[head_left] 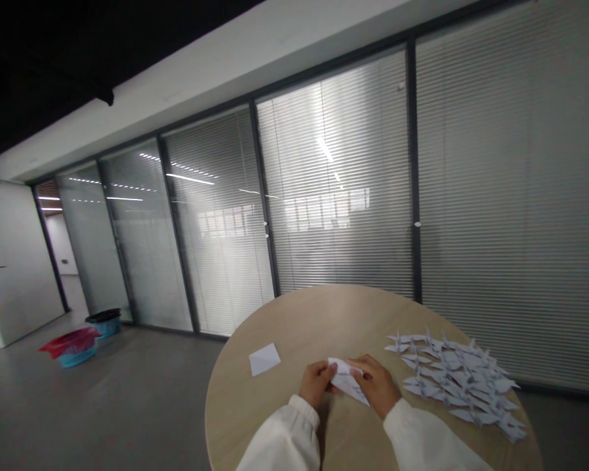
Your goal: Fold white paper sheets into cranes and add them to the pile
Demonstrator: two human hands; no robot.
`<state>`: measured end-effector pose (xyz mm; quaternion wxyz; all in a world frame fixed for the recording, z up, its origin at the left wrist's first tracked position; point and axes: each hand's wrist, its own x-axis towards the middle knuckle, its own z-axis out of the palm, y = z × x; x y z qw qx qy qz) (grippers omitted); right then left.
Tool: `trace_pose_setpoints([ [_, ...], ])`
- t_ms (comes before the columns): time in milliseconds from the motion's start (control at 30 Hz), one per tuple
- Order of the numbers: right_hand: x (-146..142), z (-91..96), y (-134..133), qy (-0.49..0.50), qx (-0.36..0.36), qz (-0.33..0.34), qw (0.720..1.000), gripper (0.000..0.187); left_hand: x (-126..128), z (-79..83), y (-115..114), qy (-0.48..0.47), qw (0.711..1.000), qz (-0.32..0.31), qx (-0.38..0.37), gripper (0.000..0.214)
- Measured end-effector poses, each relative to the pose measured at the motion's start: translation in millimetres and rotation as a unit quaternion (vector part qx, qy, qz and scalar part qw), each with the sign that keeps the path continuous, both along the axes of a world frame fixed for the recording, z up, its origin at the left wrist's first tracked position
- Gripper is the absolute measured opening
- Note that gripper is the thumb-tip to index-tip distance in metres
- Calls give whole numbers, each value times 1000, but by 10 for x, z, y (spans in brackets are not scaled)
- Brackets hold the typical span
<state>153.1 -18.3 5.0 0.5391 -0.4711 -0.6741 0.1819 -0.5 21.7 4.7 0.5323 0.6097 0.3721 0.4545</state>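
A partly folded sheet of white paper [346,379] is held between my two hands, just above the round table. My left hand [317,382] pinches its left edge between thumb and fingers. On the other side, my right hand [377,383] grips the upper right part, thumb on top. Faint creases or marks show on the paper's face; the fingers hide some of its edges. To the left lies a flat white square of paper [264,360] with a diagonal crease. Many folded paper cranes [459,379] sit in a cluster to the right of my right hand.
The round wooden table [334,307] stands near a glass partition with blinds [338,170]. On the floor at left are a blue bin with a red liner [73,347] and another with a black liner [105,320]. Beyond them a white door [17,261] stands ajar.
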Motion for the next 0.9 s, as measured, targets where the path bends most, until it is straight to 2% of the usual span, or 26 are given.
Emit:
trace_pose_setpoints([
  [200,-42,27,-55,-71,16,40,997,27,-10,-40,76,-21,999,27,-37,51],
  [367,-79,54,-92,-80,12,64,995,31,-13,-32,109,-71,994,35,-78,51],
  [467,-80,76,-94,-63,14,68,996,32,-5,8,79,-140,983,11,-121,49],
  [600,-62,87,-79,-40,0,59,997,33,9,86,-8,-230,958,-24,-173,33],
  [733,-53,83,-69,-20,-1,62,998,35,20,142,-98,-249,952,-59,-167,25],
  [900,-78,61,-46,-12,3,65,998,35,24,135,-117,-259,951,-68,-152,25],
])
